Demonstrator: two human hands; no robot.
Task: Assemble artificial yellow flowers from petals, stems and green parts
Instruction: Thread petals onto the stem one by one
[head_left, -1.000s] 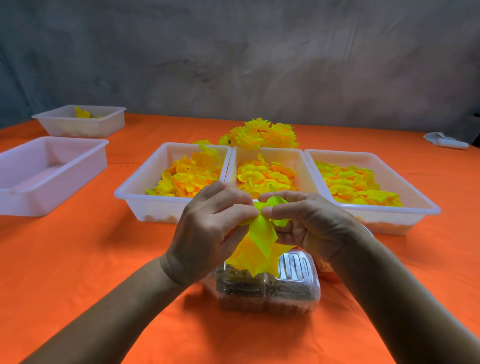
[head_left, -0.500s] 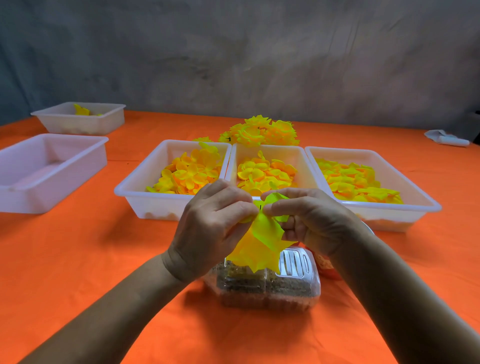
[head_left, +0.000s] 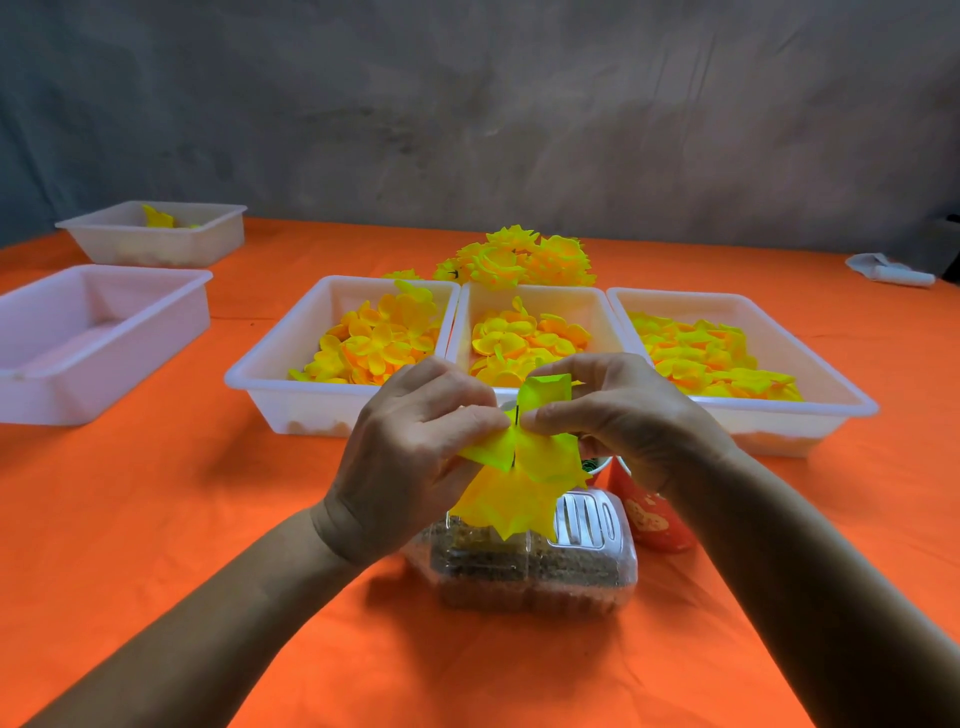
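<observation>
pinching from both sides, left hand (head_left: 410, 457) and right hand (head_left: 628, 415) grip the yellow petal piece (head_left: 519, 478), which hangs below their fingertips.

Above the clear plastic box (head_left: 524, 566) on the orange tabletop (head_left: 156, 519), the left hand (head_left: 410, 457) and right hand (head_left: 623, 415) pinch yellow petals (head_left: 524, 483) threaded on a thin dark stem (head_left: 517, 415). Behind the box stand three white trays (head_left: 311, 415) of petals; a red cup (head_left: 649, 514) is just right of it.

Bright even light, soft shadows (edges bowed)
</observation>
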